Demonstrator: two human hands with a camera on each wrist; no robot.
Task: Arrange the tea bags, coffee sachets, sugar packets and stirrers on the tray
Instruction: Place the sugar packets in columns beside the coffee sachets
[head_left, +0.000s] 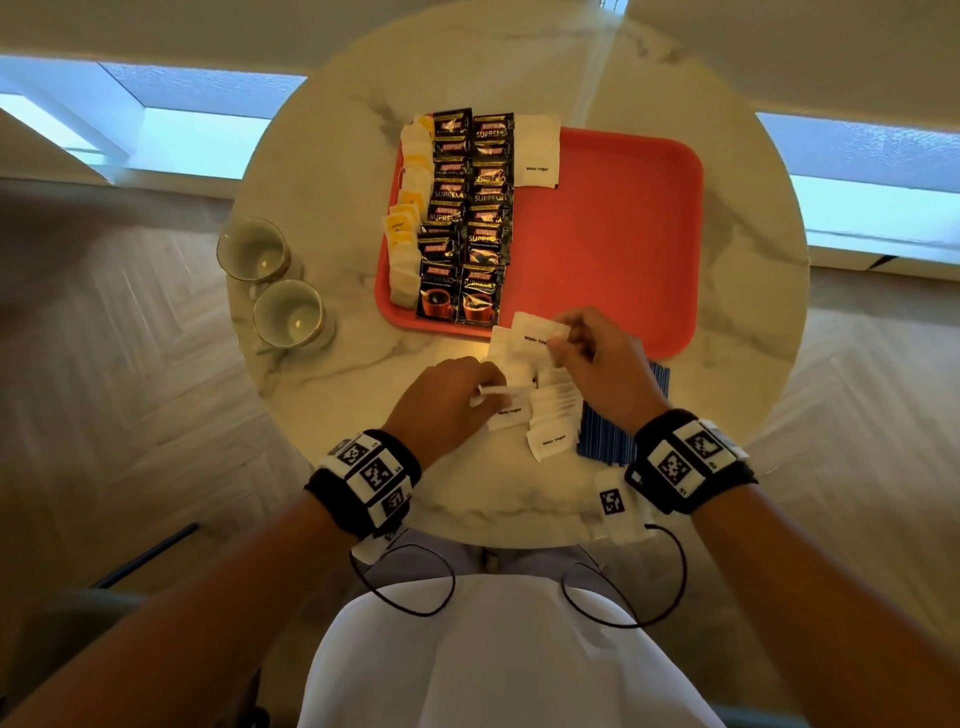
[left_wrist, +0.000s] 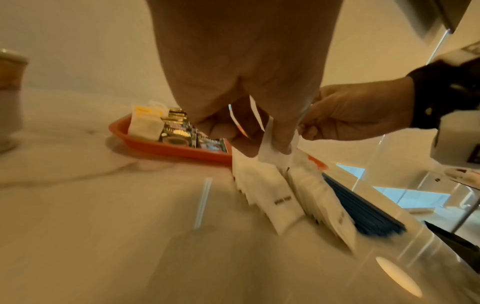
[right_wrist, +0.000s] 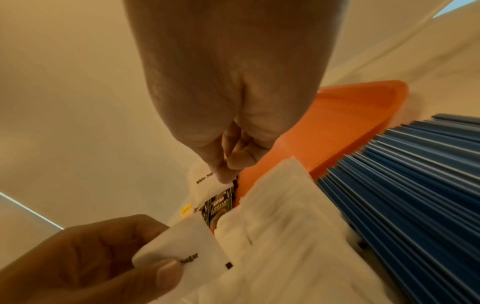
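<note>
From my left wrist camera, my left hand (left_wrist: 241, 98) pinches a white sugar packet (left_wrist: 270, 144) above the blurred heap of sugar packets (left_wrist: 280, 197). My right hand (left_wrist: 358, 111) grips beside it. Blue stirrers (left_wrist: 363, 209) lie just right of the heap; the orange tray (left_wrist: 166, 149) holds tea bags (left_wrist: 144, 125) and coffee sachets (left_wrist: 182, 131).

Black foil coffee sachets (head_left: 464, 218) in two columns on the red plastic tray (head_left: 613, 234): "KOPIKO SUPREMO". White paper sugar packets: "White Sugar" on the one on the tray (head_left: 536, 150) and those on the table (head_left: 552, 439). Wristband marker numbers unreadable.
</note>
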